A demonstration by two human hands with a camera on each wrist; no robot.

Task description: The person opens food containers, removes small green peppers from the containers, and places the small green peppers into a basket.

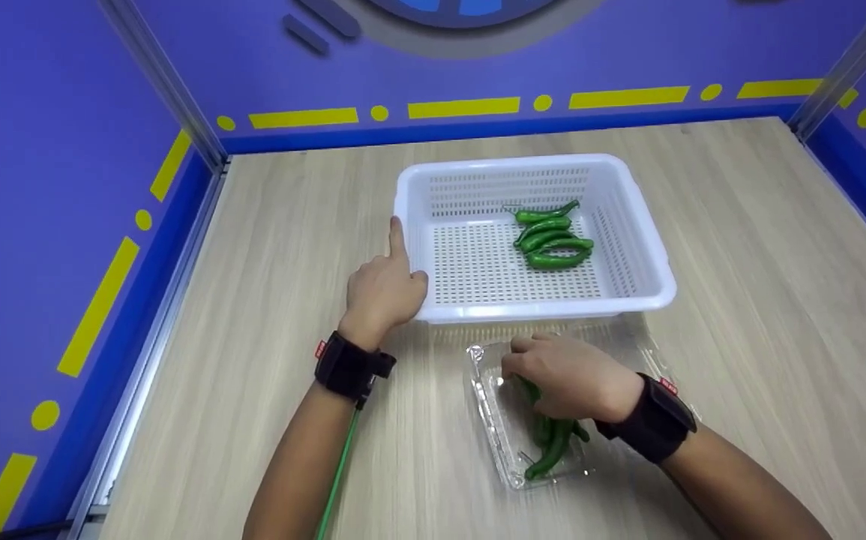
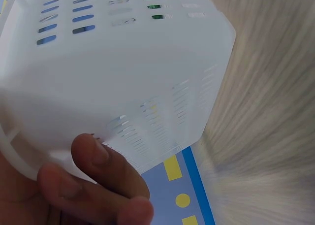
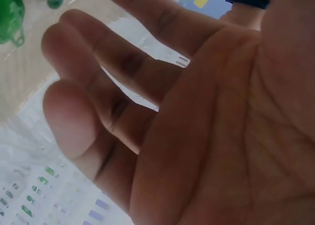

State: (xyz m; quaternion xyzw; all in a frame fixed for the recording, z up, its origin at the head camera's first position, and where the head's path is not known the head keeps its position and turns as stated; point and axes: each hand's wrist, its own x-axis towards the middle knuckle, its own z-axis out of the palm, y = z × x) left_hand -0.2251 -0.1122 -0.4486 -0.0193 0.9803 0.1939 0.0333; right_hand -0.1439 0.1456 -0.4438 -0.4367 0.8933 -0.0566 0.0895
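Observation:
A white slotted plastic basket (image 1: 477,311) holds several green chili peppers (image 1: 558,259) grouped on its right side. My left hand (image 1: 388,289) grips its left rim, index finger stretched along the edge and thumb at the near corner. In the left wrist view, the other fingers (image 2: 110,168) curl beneath the rim against the outer wall. My right hand (image 1: 571,375) reaches down into a clear plastic box (image 1: 494,427), over more green chili peppers (image 1: 550,454). Its fingers (image 3: 123,62) are loosely bent in the right wrist view, with chili peppers (image 3: 11,16) just beyond the fingertips.
The box stands close in front of the basket on a wood-grain table (image 1: 283,247). Clear plastic extends rightward under my right wrist. Blue panels (image 1: 43,187) with yellow marks enclose the back and sides. A green cord (image 1: 339,472) runs along my left forearm.

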